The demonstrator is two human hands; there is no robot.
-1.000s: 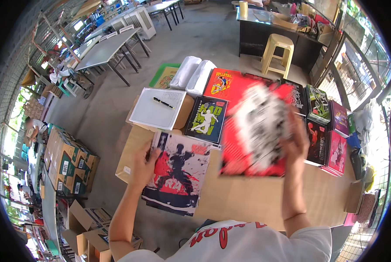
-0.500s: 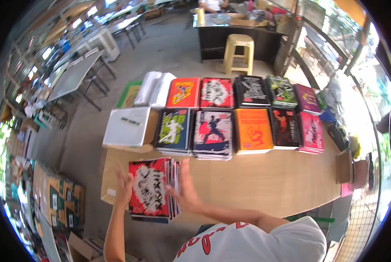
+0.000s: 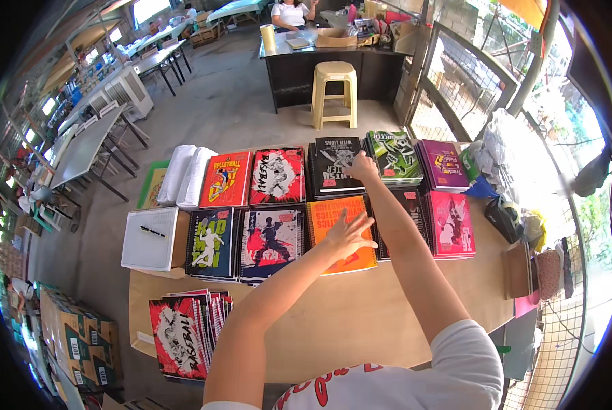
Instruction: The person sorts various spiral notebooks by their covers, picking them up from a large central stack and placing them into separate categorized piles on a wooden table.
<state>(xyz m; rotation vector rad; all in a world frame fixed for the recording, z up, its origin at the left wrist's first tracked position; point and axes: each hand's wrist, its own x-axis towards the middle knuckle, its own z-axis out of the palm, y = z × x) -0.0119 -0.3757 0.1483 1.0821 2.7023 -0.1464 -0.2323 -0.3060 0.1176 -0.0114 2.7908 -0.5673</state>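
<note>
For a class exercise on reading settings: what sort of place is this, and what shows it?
Probably a workshop or packing area: stacks of spiral notebooks cover much of the near table, cardboard cartons are piled at the left, and long worktables stand beyond.

Table (image 3: 401,318) with notebooks (image 3: 273,236) in two rows; left of the near row, pad (image 3: 144,251) bearing pen (image 3: 152,231); before that row, stack (image 3: 183,335); behind table, stool (image 3: 335,70), then desk (image 3: 294,80).

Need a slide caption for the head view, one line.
Right hand over the black notebook stack, left hand spread above the orange notebooks.
</note>
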